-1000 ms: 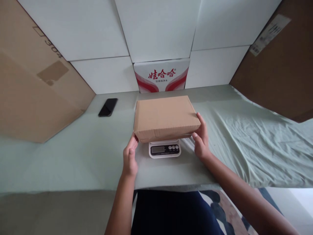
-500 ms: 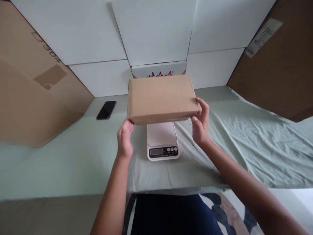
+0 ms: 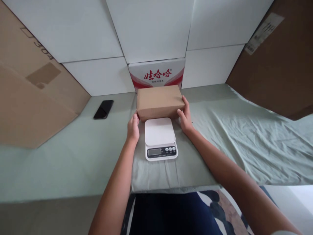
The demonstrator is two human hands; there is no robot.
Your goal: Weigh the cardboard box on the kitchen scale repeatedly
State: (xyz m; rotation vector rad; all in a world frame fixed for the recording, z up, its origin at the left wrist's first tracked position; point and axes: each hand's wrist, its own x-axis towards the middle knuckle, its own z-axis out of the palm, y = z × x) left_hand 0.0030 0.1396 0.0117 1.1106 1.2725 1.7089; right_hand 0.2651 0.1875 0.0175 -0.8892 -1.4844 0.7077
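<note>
A flat brown cardboard box [image 3: 159, 100] rests on the green cloth behind a white kitchen scale [image 3: 160, 138]. My left hand [image 3: 133, 126] holds the box's near left corner and my right hand [image 3: 185, 116] grips its right end. The scale's white platform is bare, and its display and buttons face me. Just behind the brown box stands a white carton with red print [image 3: 156, 73].
A black phone [image 3: 103, 109] lies on the cloth to the left. A large cardboard sheet [image 3: 31, 88] leans at the left and a darker one [image 3: 276, 68] at the right. White panels [image 3: 151, 29] form the back wall. The cloth [image 3: 244, 137] is wrinkled at the right.
The box was lifted off the scale, carried away from me and set down behind it. Both hands stayed on the box throughout.
</note>
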